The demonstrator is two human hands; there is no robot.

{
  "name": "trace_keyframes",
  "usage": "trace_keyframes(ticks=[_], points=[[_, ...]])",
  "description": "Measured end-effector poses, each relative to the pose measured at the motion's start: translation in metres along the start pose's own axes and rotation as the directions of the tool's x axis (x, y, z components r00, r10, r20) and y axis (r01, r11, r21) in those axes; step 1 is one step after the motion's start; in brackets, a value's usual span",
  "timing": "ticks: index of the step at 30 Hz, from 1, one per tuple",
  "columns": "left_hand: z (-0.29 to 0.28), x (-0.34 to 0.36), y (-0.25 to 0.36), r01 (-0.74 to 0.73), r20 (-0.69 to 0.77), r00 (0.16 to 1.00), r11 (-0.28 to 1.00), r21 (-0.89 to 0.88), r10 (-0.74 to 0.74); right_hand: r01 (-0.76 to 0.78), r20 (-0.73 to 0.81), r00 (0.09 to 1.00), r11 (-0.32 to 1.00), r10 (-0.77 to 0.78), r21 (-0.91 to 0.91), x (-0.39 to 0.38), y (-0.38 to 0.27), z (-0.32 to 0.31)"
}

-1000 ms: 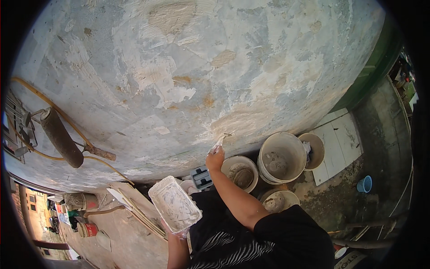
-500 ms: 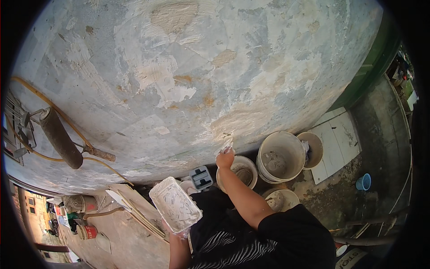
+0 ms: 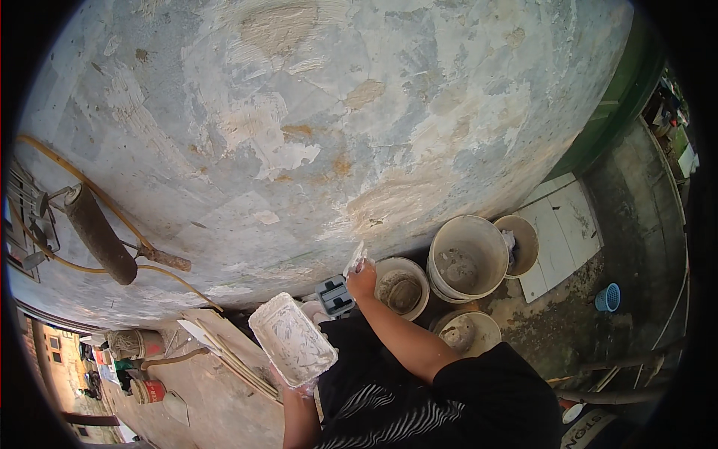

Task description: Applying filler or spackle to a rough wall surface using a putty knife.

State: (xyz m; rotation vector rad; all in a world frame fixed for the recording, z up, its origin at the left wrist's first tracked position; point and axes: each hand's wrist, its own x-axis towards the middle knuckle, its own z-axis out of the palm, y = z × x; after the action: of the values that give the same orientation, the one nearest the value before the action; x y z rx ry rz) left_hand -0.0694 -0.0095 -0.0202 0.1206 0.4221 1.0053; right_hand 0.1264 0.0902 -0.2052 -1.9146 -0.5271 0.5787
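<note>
In my left hand (image 3: 298, 388) rests a rectangular plastic tray (image 3: 317, 367), gripped at its near end and tilted. White putty smears its inside. My right hand (image 3: 362, 280) is closed around a small putty knife (image 3: 356, 257), whose blade is coated white and points up toward the wall; the handle is mostly hidden by the fingers. Ahead stands the wall (image 3: 299, 202), patched with white and beige filler over grey. The knife is close to its lower part; whether it touches cannot be seen.
Right of my hand stand several buckets: a round one (image 3: 423, 278), a large white one (image 3: 493, 283) and a smaller one (image 3: 532, 251). A grey box (image 3: 334, 297) sits below the wall. A paint roller (image 3: 101, 232) hangs left. A blue basket (image 3: 607, 298) lies far right; boards (image 3: 232, 355) lie left.
My right hand with the putty knife has moved left and slightly down, from in front of the round bucket toward the grey box. My left hand and the tray stay nearly still.
</note>
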Motion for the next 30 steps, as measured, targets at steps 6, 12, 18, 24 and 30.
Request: trace_keyframes(ticks=[6, 12, 18, 24, 30], points=[[0.007, -0.002, -0.003, -0.010, 0.032, 0.999, 1.000, 0.020, 0.010, -0.160, -0.097, 0.980, 0.976, 0.175, 0.144, 0.044, -0.005, -0.009], [0.011, -0.001, -0.005, -0.008, 0.053, 0.999, 1.000, 0.030, 0.007, 0.143, -0.037, 0.989, 0.987, -0.141, 0.069, 0.014, -0.038, 0.024], [0.016, 0.000, -0.005, -0.020, 0.087, 0.996, 0.999, 0.036, 0.017, -0.226, 0.181, 0.969, 0.895, 0.167, 0.385, 0.008, 0.046, 0.047], [0.017, -0.001, -0.005, -0.010, 0.119, 0.993, 0.999, 0.053, 0.004, -0.354, 0.079, 0.926, 0.773, 0.370, 0.526, 0.072, 0.053, 0.034], [0.015, 0.001, -0.006, -0.049, 0.052, 0.998, 0.998, 0.040, 0.047, -0.090, 0.159, 0.987, 0.910, 0.026, 0.406, 0.031, 0.002, 0.048]])
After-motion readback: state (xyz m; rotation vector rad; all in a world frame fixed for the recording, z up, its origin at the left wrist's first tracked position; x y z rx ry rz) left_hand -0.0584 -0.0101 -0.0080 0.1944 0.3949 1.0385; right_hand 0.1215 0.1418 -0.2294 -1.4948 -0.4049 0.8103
